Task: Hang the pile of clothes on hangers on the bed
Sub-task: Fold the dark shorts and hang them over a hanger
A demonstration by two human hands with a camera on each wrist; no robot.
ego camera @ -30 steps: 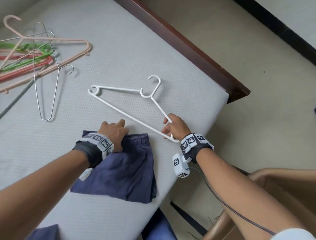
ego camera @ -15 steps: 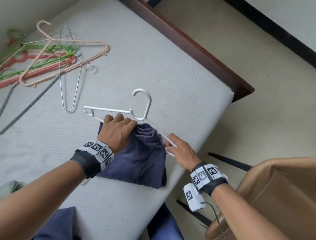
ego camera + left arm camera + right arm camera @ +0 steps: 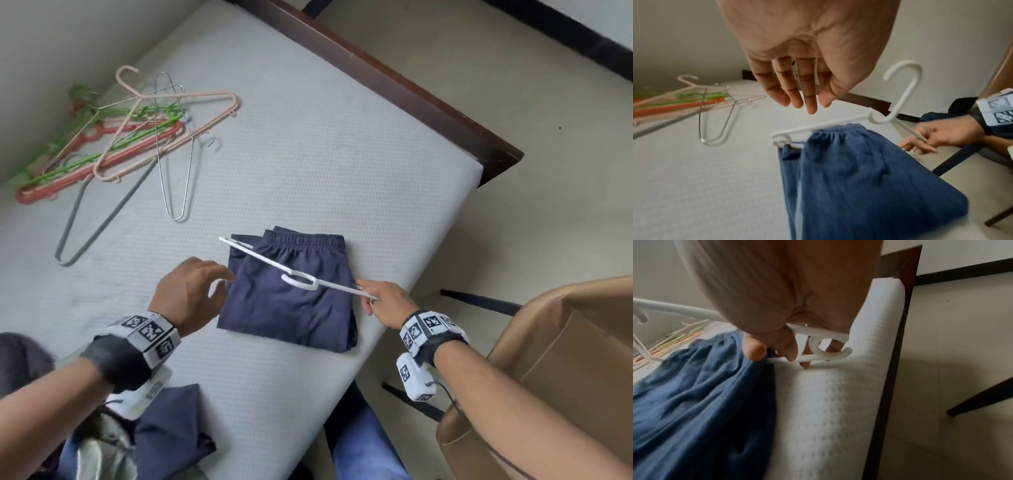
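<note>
1. State of my right hand [image 3: 383,301]: it pinches one end of the white plastic hanger [image 3: 298,279], fingers curled round the lower bar beside the small end hook, near the mattress edge.
2. State of my left hand [image 3: 191,291]: fingers straight and relaxed, holding nothing. It hovers just left of the shorts, above the bed [image 3: 308,144].
3. Location of the task item: the navy shorts [image 3: 291,301] are draped over the hanger's lower bar. The elastic waistband lies on the far side; the folded legs lie toward me.
4. Risk, slippage: I judge the hanger is supported at one end only. If I lift it, the free end may dip and the shorts may slide off along the bar.
5. Risk, edge: the gripped end sits close to the mattress edge. A pull toward me could drag the shorts over it to the floor.
6. Risk, uneven drape: if one side hangs heavier, the cloth may creep off the bar.
7. Remaining stock: a heap of clothes [image 3: 164,431] lies at the near edge of the bed. Spare hangers [image 3: 130,144] lie in a pile at the far left, well apart from the shorts.
8. Containers: I see no container holding anything. The tan object at the right cannot be identified.
</note>
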